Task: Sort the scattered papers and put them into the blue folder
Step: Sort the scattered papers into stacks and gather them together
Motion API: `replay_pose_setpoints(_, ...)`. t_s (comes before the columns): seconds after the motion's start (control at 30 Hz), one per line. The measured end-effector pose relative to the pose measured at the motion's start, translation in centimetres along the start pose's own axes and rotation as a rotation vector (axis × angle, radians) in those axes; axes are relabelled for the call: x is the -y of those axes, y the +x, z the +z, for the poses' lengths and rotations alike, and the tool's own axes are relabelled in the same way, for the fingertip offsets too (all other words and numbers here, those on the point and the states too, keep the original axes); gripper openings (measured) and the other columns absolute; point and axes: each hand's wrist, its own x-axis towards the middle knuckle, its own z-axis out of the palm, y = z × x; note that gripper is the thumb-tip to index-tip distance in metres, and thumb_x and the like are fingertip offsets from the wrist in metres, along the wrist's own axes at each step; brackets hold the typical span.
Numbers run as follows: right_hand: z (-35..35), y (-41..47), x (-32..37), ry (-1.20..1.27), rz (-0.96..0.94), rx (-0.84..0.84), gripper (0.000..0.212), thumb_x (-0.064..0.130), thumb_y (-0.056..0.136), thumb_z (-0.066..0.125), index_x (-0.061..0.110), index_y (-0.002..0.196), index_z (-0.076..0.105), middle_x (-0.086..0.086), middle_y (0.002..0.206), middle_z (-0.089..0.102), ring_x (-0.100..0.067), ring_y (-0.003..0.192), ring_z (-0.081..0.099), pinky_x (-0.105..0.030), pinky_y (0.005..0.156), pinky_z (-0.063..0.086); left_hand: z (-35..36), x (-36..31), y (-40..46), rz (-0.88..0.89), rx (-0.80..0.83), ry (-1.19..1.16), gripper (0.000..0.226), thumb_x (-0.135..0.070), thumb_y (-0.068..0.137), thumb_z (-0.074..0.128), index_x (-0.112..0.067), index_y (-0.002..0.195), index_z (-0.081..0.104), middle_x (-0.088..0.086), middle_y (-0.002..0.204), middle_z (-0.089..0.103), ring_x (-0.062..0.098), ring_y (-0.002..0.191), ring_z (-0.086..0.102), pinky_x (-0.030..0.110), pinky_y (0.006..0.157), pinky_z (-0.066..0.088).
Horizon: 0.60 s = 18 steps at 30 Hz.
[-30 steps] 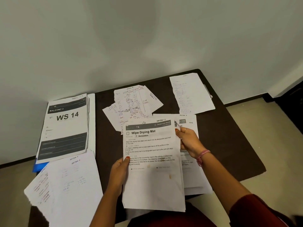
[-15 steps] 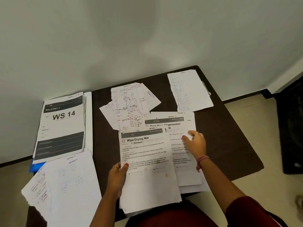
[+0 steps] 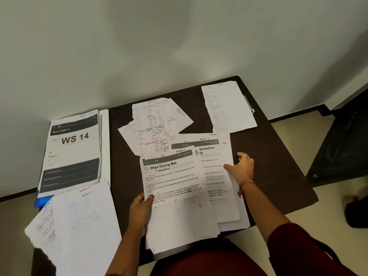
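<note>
My left hand (image 3: 140, 209) grips the left edge of a "Wipe Drying Mat" sheaf (image 3: 177, 196) held over the table's near edge. My right hand (image 3: 242, 169) lies at the right edge of the printed stack (image 3: 217, 176) on the table, thumb on top of the sheets; its fingers reach past the edge. Only a corner of the blue folder (image 3: 42, 202) shows at the left, under the "WS 14" pile (image 3: 73, 152). Handwritten sheets (image 3: 157, 126) lie fanned behind the stack.
The dark table (image 3: 278, 156) stands against a white wall. A torn handwritten page (image 3: 227, 106) lies at its far right corner. More handwritten pages (image 3: 79, 226) overhang the front left. A dark object (image 3: 342, 140) stands on the floor to the right.
My right hand let go of the held sheaf's top edge and moved right and down to the edge of the stack on the table. The sheaf in my left hand dropped lower.
</note>
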Motion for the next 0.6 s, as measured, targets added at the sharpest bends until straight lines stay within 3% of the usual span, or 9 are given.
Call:
replay_pose_setpoints(0.1,0.0,0.7,-0.2,0.148,0.044,0.018,0.055,0.013,0.074,0.077,0.009,0.125,0.056,-0.011,0.115,0.064,-0.024,0.104,0.061,-0.037,0.095,0.049,0.1,0.2,0.0,0.006,0.001,-0.004,0.020,-0.010,0.093,0.058,-0.007,0.112,0.063,0.009,0.104,0.071,0.022,0.091,0.068,0.033,0.075,0.053)
replay_pose_setpoints(0.23,-0.7,0.4,-0.2,0.283,0.015,0.019,0.019,0.013,0.084,0.068,0.010,0.103,0.070,0.001,0.090,0.071,-0.016,0.088,0.066,-0.034,0.087,0.054,0.0,0.3,0.0,0.002,-0.006,-0.015,0.012,-0.010,0.092,0.059,-0.012,0.103,0.063,0.010,0.104,0.071,0.026,0.092,0.069,0.038,0.081,0.054)
replay_pose_setpoints(0.37,-2.3,-0.4,1.0,0.353,-0.094,0.023,0.011,0.012,0.087,0.066,0.012,0.098,0.069,0.003,0.082,0.069,-0.011,0.079,0.066,-0.026,0.072,0.055,0.1,0.3,-0.1,-0.001,-0.002,-0.041,0.016,-0.009,0.093,0.058,-0.008,0.109,0.062,0.013,0.105,0.070,0.028,0.092,0.068,0.038,0.080,0.054)
replay_pose_setpoints(0.47,-3.6,-0.5,2.0,0.350,-0.135,0.011,0.009,0.010,0.087,0.066,0.015,0.094,0.069,0.000,0.081,0.071,-0.015,0.078,0.069,-0.030,0.073,0.057,0.2,0.3,-0.4,0.005,0.000,-0.056,0.016,-0.009,0.093,0.058,-0.009,0.109,0.061,0.011,0.103,0.070,0.024,0.088,0.068,0.033,0.071,0.054)
replay_pose_setpoints(0.6,-5.2,-0.5,3.1,0.383,-0.172,-0.001,0.021,0.007,0.083,0.069,0.010,0.104,0.068,-0.003,0.084,0.072,-0.017,0.083,0.069,-0.034,0.079,0.057,0.1,0.3,-0.7,-0.004,0.012,-0.096,0.018,-0.009,0.094,0.057,-0.009,0.112,0.059,0.010,0.102,0.069,0.023,0.086,0.068,0.033,0.068,0.054)
